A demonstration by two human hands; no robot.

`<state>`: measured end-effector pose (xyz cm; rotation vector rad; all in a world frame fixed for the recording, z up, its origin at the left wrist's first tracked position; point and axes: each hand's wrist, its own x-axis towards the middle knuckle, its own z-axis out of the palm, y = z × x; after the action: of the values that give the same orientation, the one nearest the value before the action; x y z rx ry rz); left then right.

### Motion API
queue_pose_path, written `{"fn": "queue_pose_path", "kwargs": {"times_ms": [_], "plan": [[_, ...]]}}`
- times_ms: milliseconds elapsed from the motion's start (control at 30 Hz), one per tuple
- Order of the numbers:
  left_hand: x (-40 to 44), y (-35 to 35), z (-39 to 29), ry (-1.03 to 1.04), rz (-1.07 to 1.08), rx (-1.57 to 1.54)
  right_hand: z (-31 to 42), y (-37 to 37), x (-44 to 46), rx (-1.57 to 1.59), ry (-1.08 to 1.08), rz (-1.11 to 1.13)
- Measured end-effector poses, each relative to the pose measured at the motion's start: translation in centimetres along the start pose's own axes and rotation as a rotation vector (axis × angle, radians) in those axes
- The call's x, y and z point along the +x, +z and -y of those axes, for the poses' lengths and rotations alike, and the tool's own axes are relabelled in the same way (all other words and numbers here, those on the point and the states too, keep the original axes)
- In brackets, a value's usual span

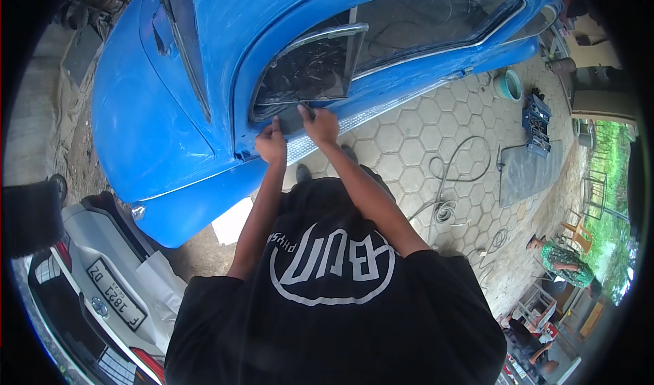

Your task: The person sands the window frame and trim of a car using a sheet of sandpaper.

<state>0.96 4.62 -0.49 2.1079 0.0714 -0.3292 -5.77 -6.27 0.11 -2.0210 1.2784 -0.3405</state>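
Note:
At the lower front corner of a blue car's (204,58) side window, both hands work close together. My left hand (271,144) is closed, its fingers pinched at the edge of the opening. Closed too, my right hand (320,126) has its fingertips just under the lower frame of the small vent window (306,68), which is tilted out of line with the larger side glass (422,27). A dark grey patch (291,121) shows between the hands; whether it is a held piece or the opening, I cannot tell. What the fingertips pinch is too small to make out.
A patterned metal running board (368,121) lies below the door. On the hexagonal paving are a coiled hose (444,212), a blue toolbox (537,123), a dark mat (531,174) and a teal bucket (508,85). A silver car (112,283) stands behind left; people are at far right.

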Motion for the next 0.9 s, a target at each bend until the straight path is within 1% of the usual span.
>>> {"fn": "queue_pose_path", "kwargs": {"times_ms": [33,67,133,233,300,333,367,433,467,567,600,700,733,833,900], "plan": [[0.0,0.8,0.0,0.010,-0.013,0.018,-0.3,-0.5,0.3,-0.004,0.003,-0.020],[-0.3,1.4,-0.6,0.078,0.030,0.058,-0.7,-0.7,0.6,0.040,0.007,-0.028],[-0.6,1.7,-1.4,0.037,0.034,0.010,-1.6,-0.9,1.0,0.124,0.015,-0.039],[-0.2,0.5,-0.8,0.004,0.015,-0.030,-1.0,0.9,0.2,0.032,-0.027,-0.015],[0.4,-0.7,-0.1,0.012,0.039,-0.028,-0.3,0.5,0.1,-0.013,-0.014,0.034],[0.4,-0.4,0.0,-0.012,0.048,-0.053,-0.3,-0.1,0.3,-0.021,-0.015,0.038],[0.4,0.4,0.3,0.018,0.044,-0.044,-0.6,-0.6,0.2,-0.031,-0.015,0.047],[0.2,2.6,0.3,0.078,0.027,-0.026,-1.8,-1.6,1.0,0.076,0.028,0.024],[-0.4,2.7,-1.1,0.053,0.064,0.010,-2.1,-1.6,1.3,0.131,0.047,0.012],[-0.3,2.1,-0.9,0.026,0.031,-0.016,-1.5,-0.4,0.7,0.068,0.029,-0.053],[-0.1,1.1,-0.8,-0.005,0.013,0.027,-1.0,-0.3,0.2,-0.003,0.071,0.045],[0.4,-0.3,-0.6,-0.014,0.050,0.002,-0.7,-0.3,0.1,-0.007,0.020,0.097],[0.1,0.1,-0.8,-0.028,0.049,0.002,-1.3,-0.4,0.3,0.042,0.052,0.109],[-0.3,3.5,-0.7,0.071,0.055,0.031,-3.3,-0.9,1.5,0.197,0.123,0.124],[-0.5,3.7,-1.1,0.055,0.043,0.035,-3.3,-1.7,0.9,0.303,0.166,0.109]]}}
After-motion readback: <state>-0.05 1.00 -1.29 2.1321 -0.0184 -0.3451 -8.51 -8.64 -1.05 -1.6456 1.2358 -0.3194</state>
